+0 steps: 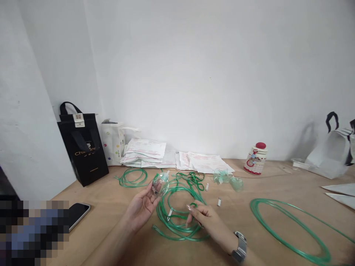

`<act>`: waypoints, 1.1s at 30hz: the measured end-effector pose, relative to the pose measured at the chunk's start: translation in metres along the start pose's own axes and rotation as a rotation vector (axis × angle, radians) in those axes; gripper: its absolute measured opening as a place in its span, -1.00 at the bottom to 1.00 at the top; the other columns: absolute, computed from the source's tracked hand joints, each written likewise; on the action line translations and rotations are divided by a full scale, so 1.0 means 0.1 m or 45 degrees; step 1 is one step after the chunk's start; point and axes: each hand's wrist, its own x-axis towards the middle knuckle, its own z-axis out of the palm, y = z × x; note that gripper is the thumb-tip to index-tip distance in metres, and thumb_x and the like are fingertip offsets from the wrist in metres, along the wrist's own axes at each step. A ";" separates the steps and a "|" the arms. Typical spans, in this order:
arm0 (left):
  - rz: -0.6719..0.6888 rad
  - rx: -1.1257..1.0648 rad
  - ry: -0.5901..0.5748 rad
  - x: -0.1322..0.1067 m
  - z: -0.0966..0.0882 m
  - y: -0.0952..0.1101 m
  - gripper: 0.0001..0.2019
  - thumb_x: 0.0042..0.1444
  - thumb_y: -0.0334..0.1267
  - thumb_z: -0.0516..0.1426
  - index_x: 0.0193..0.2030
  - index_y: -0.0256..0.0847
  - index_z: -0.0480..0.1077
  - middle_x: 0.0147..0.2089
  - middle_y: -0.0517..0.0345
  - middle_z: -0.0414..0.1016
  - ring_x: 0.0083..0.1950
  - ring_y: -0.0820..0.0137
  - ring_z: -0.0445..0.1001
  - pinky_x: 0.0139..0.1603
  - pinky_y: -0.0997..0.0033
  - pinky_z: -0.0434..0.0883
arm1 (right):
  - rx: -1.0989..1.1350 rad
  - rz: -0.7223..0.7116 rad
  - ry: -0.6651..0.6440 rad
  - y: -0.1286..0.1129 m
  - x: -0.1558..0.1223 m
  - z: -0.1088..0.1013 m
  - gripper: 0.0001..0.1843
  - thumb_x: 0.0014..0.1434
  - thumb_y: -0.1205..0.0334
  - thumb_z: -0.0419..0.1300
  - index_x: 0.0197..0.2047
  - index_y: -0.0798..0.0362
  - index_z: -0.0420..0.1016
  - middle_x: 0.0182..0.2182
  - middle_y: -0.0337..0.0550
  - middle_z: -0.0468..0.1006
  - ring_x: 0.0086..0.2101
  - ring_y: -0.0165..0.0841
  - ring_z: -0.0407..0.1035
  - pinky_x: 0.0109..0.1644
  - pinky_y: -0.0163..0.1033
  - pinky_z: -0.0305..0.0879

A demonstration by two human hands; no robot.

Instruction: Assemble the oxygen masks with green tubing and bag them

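Right, so the mask (160,185) is up in my left hand (144,204), clear and rounded, held off the table (105,207); take it as the hub of the dial. Thumb and fingers are wrapped around its side, with its pale spout pointing up toward twelve. At four o'clock, lower down, my right hand (204,216) has its fingertips closed on a green strap (193,204), above the big coil (181,238) of tubing. Does that strap join the mask? I can't tell from this angle. A small pale strip (170,214) shows over the coil at five. Out at three lie a tangle of straps (192,179) and, farther along, the spare masks (222,177); another coil (133,181) sits at nine, and the packets (149,147) spread from eleven round to two. As for handling, I'd judge this mask very light, thin-walled and springy, and a bit slippery where it's smooth. Squeeze hard and it would probably dent or crease, so the grip belongs on the firmer rim or at the base of the spout, soft fingers only. The strap looks thin, limp and stretchy: best pinched close to its end, since held mid-length it'd flop and likely snag on the tubing below.
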 end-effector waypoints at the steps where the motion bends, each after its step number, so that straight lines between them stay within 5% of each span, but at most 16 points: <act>1: -0.007 0.013 0.013 -0.01 0.01 -0.01 -0.79 0.13 -0.49 -0.04 -0.15 -0.32 0.35 -0.30 0.02 0.55 -0.27 0.41 0.53 -0.19 0.36 0.47 | -0.029 -0.036 0.025 -0.01 0.00 0.00 -0.61 -0.01 -0.05 0.13 -0.63 0.05 0.52 -0.64 -0.25 0.28 -0.48 -0.38 0.22 -0.31 -0.24 0.15; 4: -0.025 0.032 0.031 -0.03 0.02 -0.04 -0.80 0.11 -0.49 -0.02 -0.16 -0.31 0.36 -0.26 0.02 0.55 -0.24 0.40 0.52 -0.15 0.36 0.45 | 0.076 0.054 0.034 0.02 0.01 -0.02 -0.67 -0.08 -0.05 0.19 -0.56 0.07 0.51 -0.63 -0.29 0.29 -0.60 -0.48 0.12 -0.46 -0.31 0.08; 8: -0.040 0.116 -0.081 -0.05 0.02 -0.07 -0.80 0.07 -0.54 0.00 -0.22 -0.35 0.40 -0.18 0.02 0.53 -0.18 0.40 0.50 -0.11 0.42 0.43 | 0.430 0.255 -0.045 0.07 0.02 -0.01 -0.63 -0.13 -0.06 0.23 -0.44 0.13 0.45 -0.64 -0.33 0.34 -0.74 -0.63 -0.08 -0.65 -0.39 -0.26; 11: -0.026 0.215 -0.134 -0.06 0.02 -0.09 -0.77 0.03 -0.59 0.02 -0.23 -0.35 0.42 -0.15 0.04 0.52 -0.16 0.41 0.48 -0.09 0.48 0.40 | 0.586 0.312 -0.079 0.06 0.02 -0.01 -0.60 -0.13 -0.05 0.24 -0.39 0.14 0.43 -0.79 -0.45 0.16 -0.78 -0.64 -0.20 -0.68 -0.39 -0.35; 14: -0.034 0.264 -0.155 -0.06 0.01 -0.10 -0.79 0.01 -0.58 0.05 -0.24 -0.36 0.43 -0.14 0.05 0.51 -0.13 0.41 0.46 -0.04 0.48 0.37 | 0.614 0.339 -0.029 0.05 0.01 -0.02 -0.56 -0.09 -0.10 0.18 -0.36 0.14 0.42 -0.89 -0.52 0.00 -0.80 -0.62 -0.25 -0.70 -0.38 -0.38; 25: -0.204 0.301 -0.502 -0.21 0.05 -0.40 -0.80 -0.07 -0.57 0.15 -0.26 -0.36 0.43 -0.25 0.05 0.49 -0.16 0.41 0.44 -0.01 0.46 0.27 | 0.933 0.302 -0.197 0.01 -0.09 0.22 -0.64 -0.06 -0.04 0.20 -0.54 0.11 0.30 -0.90 -0.47 0.15 -0.84 -0.65 -0.18 -0.71 -0.40 -0.30; 30: -0.245 0.401 -0.456 -0.21 0.02 -0.47 -0.82 -0.12 -0.50 0.21 -0.31 -0.33 0.41 -0.23 0.03 0.49 -0.13 0.37 0.43 0.06 0.36 0.22 | 1.000 0.263 -0.041 -0.01 -0.07 0.19 -0.68 -0.11 0.06 0.27 -0.52 0.12 0.30 -0.88 -0.49 0.14 -0.81 -0.65 -0.16 -0.70 -0.41 -0.27; 33: -0.264 0.736 -0.353 -0.16 0.00 -0.46 -0.78 -0.13 -0.31 0.24 -0.31 -0.32 0.37 -0.27 0.03 0.47 -0.21 0.34 0.44 -0.10 0.34 0.30 | 0.935 0.237 -0.003 -0.01 -0.05 0.12 -0.66 -0.13 0.05 0.28 -0.56 0.13 0.29 -0.89 -0.48 0.14 -0.81 -0.66 -0.15 -0.70 -0.41 -0.27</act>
